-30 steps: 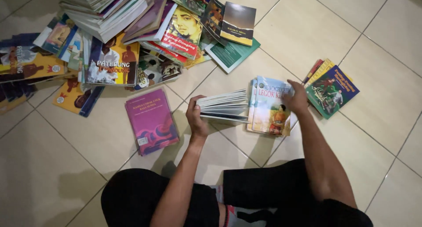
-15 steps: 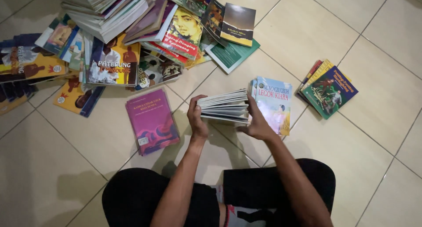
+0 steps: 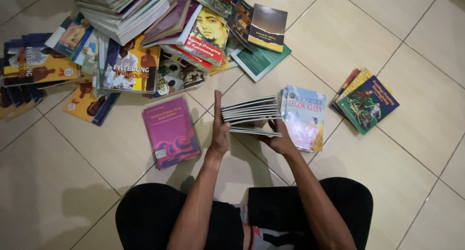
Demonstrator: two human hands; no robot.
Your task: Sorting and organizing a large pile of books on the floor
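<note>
A small stack of thin books (image 3: 252, 115) is held edge-on just above the tiled floor. My left hand (image 3: 219, 129) presses flat against the stack's left end, fingers pointing up. Under its near right side, my right hand (image 3: 277, 141) supports it from below. A light blue book with a picture cover (image 3: 306, 115) lies right behind the stack's right end. Flat on the floor to the left of my left hand is a pink book (image 3: 170, 131).
A big heap of books (image 3: 145, 37) spreads across the top left. A small fanned pile topped by a green book (image 3: 366, 103) lies at the right. My legs in black trousers (image 3: 160, 216) are at the bottom.
My right hand has come off the top of the light blue book and slid down under the stack's near side. The left hand stays at the stack's left end.
</note>
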